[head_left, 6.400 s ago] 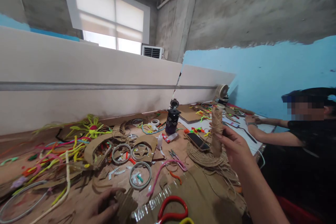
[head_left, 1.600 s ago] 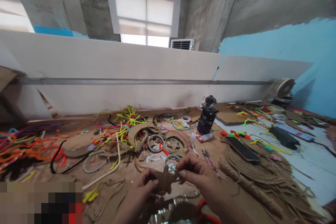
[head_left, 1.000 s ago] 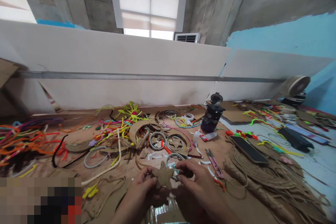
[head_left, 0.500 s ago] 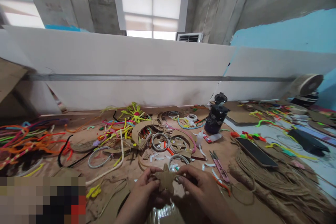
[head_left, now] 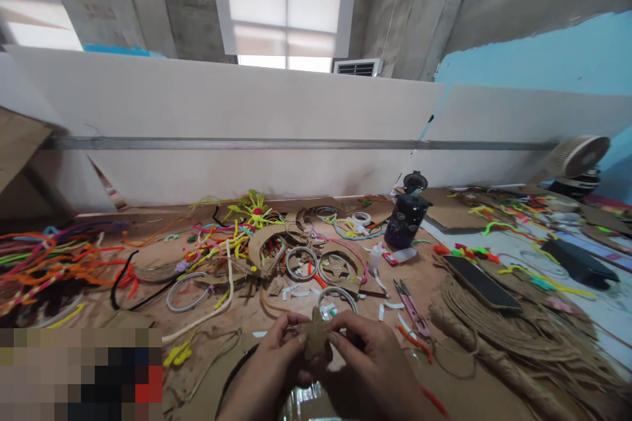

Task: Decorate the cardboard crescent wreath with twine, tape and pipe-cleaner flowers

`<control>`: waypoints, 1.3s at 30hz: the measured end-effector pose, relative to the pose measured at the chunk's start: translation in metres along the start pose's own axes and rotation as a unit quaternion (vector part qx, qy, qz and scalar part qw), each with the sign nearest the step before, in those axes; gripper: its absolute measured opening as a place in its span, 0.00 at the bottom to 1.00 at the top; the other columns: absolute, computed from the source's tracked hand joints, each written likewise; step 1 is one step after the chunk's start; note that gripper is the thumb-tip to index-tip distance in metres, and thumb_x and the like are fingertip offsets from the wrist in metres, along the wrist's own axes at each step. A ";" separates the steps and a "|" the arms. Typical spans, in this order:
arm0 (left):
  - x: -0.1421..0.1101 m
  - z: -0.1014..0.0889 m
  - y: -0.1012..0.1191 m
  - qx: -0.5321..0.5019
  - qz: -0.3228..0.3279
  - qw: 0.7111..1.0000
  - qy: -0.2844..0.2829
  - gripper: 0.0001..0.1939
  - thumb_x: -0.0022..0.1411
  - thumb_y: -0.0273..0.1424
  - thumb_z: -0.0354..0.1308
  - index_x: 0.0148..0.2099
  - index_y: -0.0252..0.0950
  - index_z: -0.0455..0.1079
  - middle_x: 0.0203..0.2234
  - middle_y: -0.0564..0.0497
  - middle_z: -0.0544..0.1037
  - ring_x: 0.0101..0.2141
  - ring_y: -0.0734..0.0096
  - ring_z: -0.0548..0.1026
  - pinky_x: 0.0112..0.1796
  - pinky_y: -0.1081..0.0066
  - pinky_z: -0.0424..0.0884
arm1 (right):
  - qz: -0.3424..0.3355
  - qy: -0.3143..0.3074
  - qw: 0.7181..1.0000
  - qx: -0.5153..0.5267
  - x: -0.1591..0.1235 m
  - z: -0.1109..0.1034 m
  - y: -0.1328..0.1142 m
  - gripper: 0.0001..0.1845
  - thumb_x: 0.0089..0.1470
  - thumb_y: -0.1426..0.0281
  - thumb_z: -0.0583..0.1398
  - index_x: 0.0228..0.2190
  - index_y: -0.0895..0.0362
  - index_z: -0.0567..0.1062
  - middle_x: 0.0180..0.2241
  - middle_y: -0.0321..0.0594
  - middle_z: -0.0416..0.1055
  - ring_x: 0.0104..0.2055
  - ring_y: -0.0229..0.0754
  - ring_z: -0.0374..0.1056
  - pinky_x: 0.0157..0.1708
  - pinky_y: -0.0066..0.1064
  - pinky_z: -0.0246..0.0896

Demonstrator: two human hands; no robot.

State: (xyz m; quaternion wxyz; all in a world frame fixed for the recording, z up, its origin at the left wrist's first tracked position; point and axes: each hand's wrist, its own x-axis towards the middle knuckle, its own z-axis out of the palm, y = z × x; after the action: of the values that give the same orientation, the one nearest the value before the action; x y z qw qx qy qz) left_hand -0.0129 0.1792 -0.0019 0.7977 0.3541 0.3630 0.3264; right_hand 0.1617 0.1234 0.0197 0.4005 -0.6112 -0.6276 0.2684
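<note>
A small brown cardboard star [head_left: 316,341] is held upright between my two hands, low in the middle of the view. My left hand [head_left: 280,354] pinches its left side between thumb and fingers. On the other side, my right hand [head_left: 366,350] grips the star's right point with thumb and forefinger. Just beyond the star lies a silver-grey ring [head_left: 338,291], near small white paper scraps. Pink-handled scissors [head_left: 413,312] rest to the right of my right hand, with an orange pipe cleaner [head_left: 415,344] close by.
Coiled brown paper cord [head_left: 533,335] lies on the right, with a dark phone [head_left: 481,283] on it. A black bottle [head_left: 405,220] stands at the back. Tangled coloured pipe cleaners [head_left: 64,270] spread over the left. A white partition [head_left: 247,105] runs behind, and a fan [head_left: 582,156] stands far right.
The star has turned slightly and moved a little to the right in my hands. My right fingers have shifted along its edge; both hands keep their hold.
</note>
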 end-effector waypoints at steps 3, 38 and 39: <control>0.002 0.000 0.000 0.010 0.000 1.000 0.008 0.19 0.51 0.34 0.69 0.42 0.39 0.67 0.30 0.53 0.79 0.27 0.72 0.75 0.25 0.76 0.61 | -0.035 -0.001 0.999 -0.037 -0.001 0.004 -0.003 0.09 0.61 0.66 0.59 0.33 0.51 0.80 0.30 0.35 0.79 0.33 0.43 0.73 0.35 0.29 0.59; -0.001 0.001 -0.005 0.134 0.094 0.986 0.012 0.12 0.52 0.32 0.67 0.41 0.36 0.76 0.32 0.46 0.81 0.35 0.60 0.76 0.37 0.68 0.69 | -0.036 -0.077 0.991 -0.100 -0.001 0.008 -0.005 0.08 0.61 0.70 0.58 0.30 0.55 0.75 0.30 0.35 0.76 0.34 0.41 0.70 0.33 0.28 0.54; -0.001 0.002 -0.005 0.138 0.093 0.986 0.011 0.12 0.52 0.32 0.67 0.41 0.36 0.76 0.32 0.46 0.81 0.35 0.60 0.76 0.37 0.68 0.69 | -0.034 -0.076 0.991 -0.103 -0.001 0.008 -0.005 0.08 0.61 0.70 0.58 0.29 0.55 0.75 0.30 0.35 0.76 0.34 0.41 0.70 0.33 0.28 0.54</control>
State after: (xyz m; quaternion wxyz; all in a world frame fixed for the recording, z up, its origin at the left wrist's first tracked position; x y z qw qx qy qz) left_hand -0.0111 0.1753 -0.0044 0.7032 0.4895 0.3788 0.3498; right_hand 0.1526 0.1234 0.0198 0.2950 -0.6054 -0.7012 0.2341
